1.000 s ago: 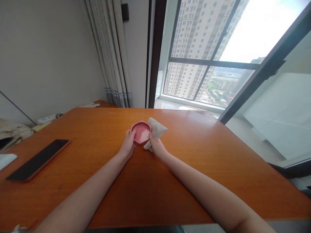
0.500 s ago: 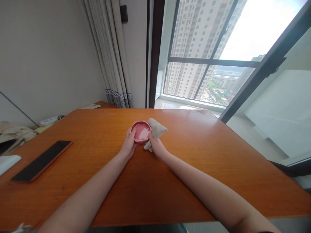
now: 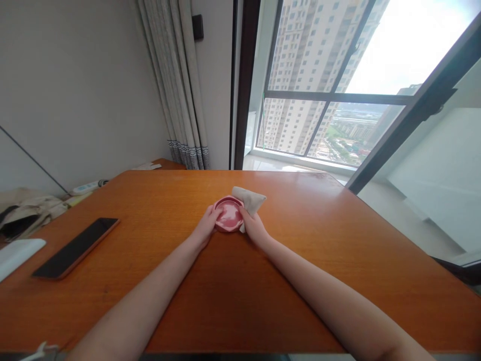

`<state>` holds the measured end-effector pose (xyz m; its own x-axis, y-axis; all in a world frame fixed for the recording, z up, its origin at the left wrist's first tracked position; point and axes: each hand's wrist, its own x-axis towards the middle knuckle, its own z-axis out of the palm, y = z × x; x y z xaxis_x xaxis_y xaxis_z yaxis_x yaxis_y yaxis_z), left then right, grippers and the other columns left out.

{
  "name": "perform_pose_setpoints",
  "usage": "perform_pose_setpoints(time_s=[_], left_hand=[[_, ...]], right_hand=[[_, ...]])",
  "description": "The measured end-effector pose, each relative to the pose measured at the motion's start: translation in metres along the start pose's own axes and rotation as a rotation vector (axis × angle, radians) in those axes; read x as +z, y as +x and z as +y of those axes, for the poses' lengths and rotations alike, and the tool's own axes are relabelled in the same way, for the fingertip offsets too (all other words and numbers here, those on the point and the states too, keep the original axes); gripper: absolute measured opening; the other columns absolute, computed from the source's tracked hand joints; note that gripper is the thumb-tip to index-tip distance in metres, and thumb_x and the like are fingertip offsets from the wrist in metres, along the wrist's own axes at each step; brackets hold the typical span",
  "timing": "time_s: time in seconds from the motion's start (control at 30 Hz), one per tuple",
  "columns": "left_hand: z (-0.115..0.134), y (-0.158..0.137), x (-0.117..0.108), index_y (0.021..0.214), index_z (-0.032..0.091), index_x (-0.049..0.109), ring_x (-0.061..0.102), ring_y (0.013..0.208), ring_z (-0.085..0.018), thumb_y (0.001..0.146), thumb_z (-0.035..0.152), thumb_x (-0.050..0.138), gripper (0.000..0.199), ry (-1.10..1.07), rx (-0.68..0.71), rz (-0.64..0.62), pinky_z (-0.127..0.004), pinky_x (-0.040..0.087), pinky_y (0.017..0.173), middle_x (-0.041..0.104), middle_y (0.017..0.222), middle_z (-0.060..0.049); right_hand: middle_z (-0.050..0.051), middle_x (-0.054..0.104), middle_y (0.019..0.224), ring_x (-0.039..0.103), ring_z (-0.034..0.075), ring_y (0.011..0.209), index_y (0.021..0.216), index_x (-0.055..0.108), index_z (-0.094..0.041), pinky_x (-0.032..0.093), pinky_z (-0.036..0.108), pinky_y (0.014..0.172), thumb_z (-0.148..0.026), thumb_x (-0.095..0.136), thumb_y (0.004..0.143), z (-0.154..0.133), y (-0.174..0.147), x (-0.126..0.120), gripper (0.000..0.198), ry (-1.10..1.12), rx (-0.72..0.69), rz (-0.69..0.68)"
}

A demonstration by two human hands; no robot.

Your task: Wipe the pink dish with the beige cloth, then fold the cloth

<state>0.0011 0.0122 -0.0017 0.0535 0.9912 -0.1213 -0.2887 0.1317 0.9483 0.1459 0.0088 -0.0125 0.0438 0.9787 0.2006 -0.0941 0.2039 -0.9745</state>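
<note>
A small pink dish (image 3: pixel 230 215) with a glossy inside and a wavy rim is held between my two hands above the middle of the table. My left hand (image 3: pixel 206 225) grips its left side, thumb over the rim. On the right side, my right hand (image 3: pixel 256 229) is closed on a folded pale grey cloth (image 3: pixel 251 199), its thumb at the dish's rim. The cloth sticks out behind the dish, and a bit shows below. Both hands' fingers are largely hidden under the dish and cloth.
On the wooden table (image 3: pixel 180 311), a dark phone-like slab (image 3: pixel 77 248) lies at left beside a white object (image 3: pixel 20 254). Beyond the left edge are a bundle of fabric (image 3: pixel 35 208) and a power strip (image 3: pixel 85 188). A curtain (image 3: pixel 180 90) and a window stand behind.
The dish has come slightly nearer to me and its tilt has changed a little. Less cloth shows below it. The whole view has shifted slightly.
</note>
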Motion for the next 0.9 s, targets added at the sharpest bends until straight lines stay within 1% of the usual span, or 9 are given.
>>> perform_pose_setpoints(time_s=[0.17, 0.27, 0.4, 0.53, 0.63, 0.7, 0.73, 0.8, 0.9], left_hand=[[-0.001, -0.004, 0.007, 0.108, 0.021, 0.056, 0.06, 0.091, -0.018, 0.076, 0.049, 0.059, 0.043, -0.157, 0.015, 0.107, -0.028, 0.051, 0.07, 0.062, 0.108, -0.007], [0.003, -0.008, 0.008, 0.112, 0.023, 0.054, 0.06, 0.092, -0.017, 0.077, 0.048, 0.06, 0.043, -0.218, 0.034, 0.086, -0.028, 0.051, 0.072, 0.061, 0.112, -0.006], [0.011, -0.009, 0.003, 0.108, 0.019, 0.057, 0.06, 0.092, -0.02, 0.074, 0.051, 0.061, 0.047, -0.088, -0.009, -0.022, -0.032, 0.05, 0.075, 0.063, 0.104, -0.008], [0.011, -0.002, -0.002, 0.104, 0.019, 0.06, 0.056, 0.103, -0.021, 0.07, 0.04, 0.068, 0.041, 0.081, 0.133, 0.044, -0.031, 0.043, 0.089, 0.062, 0.107, -0.007], [0.007, 0.003, -0.003, 0.097, 0.018, 0.062, 0.054, 0.103, -0.019, 0.075, 0.04, 0.06, 0.031, 0.087, 0.236, 0.115, -0.03, 0.042, 0.091, 0.061, 0.106, -0.006], [0.005, 0.002, -0.001, 0.104, 0.022, 0.058, 0.055, 0.097, -0.017, 0.079, 0.042, 0.056, 0.033, 0.009, 0.211, 0.174, -0.029, 0.047, 0.082, 0.059, 0.108, -0.004], [0.005, 0.001, -0.001, 0.108, 0.024, 0.055, 0.056, 0.095, -0.017, 0.079, 0.043, 0.055, 0.035, -0.032, 0.183, 0.167, -0.027, 0.049, 0.076, 0.058, 0.111, -0.003], [0.006, -0.004, 0.002, 0.112, 0.028, 0.051, 0.057, 0.091, -0.016, 0.079, 0.045, 0.056, 0.038, -0.079, 0.113, 0.08, -0.025, 0.05, 0.066, 0.056, 0.114, -0.003], [0.007, -0.011, 0.004, 0.106, 0.026, 0.049, 0.058, 0.085, -0.015, 0.075, 0.048, 0.06, 0.04, -0.054, -0.014, -0.023, -0.028, 0.052, 0.064, 0.055, 0.109, -0.003]], right_hand=[[0.006, 0.06, 0.122, 0.051, 0.023, 0.118, 0.116, 0.057, -0.02, 0.038, 0.037, 0.103, -0.062, 0.048, 0.078, 0.0, -0.005, 0.009, 0.057, 0.121, 0.113, 0.006], [0.006, 0.063, 0.118, 0.051, 0.023, 0.118, 0.113, 0.058, -0.021, 0.036, 0.037, 0.104, -0.061, 0.053, 0.076, -0.001, -0.01, 0.014, 0.055, 0.083, 0.101, 0.034], [0.005, 0.061, 0.119, 0.05, 0.023, 0.118, 0.113, 0.059, -0.021, 0.033, 0.038, 0.105, -0.054, 0.054, 0.078, -0.006, -0.006, 0.006, 0.048, 0.014, -0.008, 0.086], [0.005, 0.064, 0.116, 0.054, 0.024, 0.114, 0.109, 0.062, -0.02, 0.036, 0.038, 0.103, -0.051, 0.055, 0.079, -0.008, -0.002, -0.001, 0.044, -0.021, -0.054, -0.014], [0.005, 0.062, 0.119, 0.051, 0.023, 0.118, 0.113, 0.06, -0.021, 0.033, 0.039, 0.105, -0.055, 0.05, 0.081, -0.005, -0.006, 0.005, 0.047, 0.002, -0.047, -0.059], [0.006, 0.061, 0.121, 0.048, 0.022, 0.121, 0.117, 0.057, -0.02, 0.03, 0.04, 0.107, -0.057, 0.049, 0.081, -0.003, -0.009, 0.01, 0.051, -0.002, -0.052, -0.064], [0.006, 0.061, 0.121, 0.047, 0.022, 0.122, 0.119, 0.055, -0.02, 0.029, 0.04, 0.108, -0.057, 0.049, 0.081, -0.003, -0.01, 0.011, 0.053, -0.005, -0.061, -0.062], [0.006, 0.059, 0.123, 0.046, 0.022, 0.123, 0.121, 0.053, -0.02, 0.028, 0.04, 0.109, -0.058, 0.05, 0.08, -0.004, -0.009, 0.011, 0.056, -0.001, -0.083, -0.04], [0.006, 0.059, 0.123, 0.048, 0.023, 0.12, 0.119, 0.055, -0.019, 0.03, 0.04, 0.107, -0.056, 0.051, 0.079, -0.009, -0.004, 0.004, 0.055, 0.021, -0.076, 0.034]])
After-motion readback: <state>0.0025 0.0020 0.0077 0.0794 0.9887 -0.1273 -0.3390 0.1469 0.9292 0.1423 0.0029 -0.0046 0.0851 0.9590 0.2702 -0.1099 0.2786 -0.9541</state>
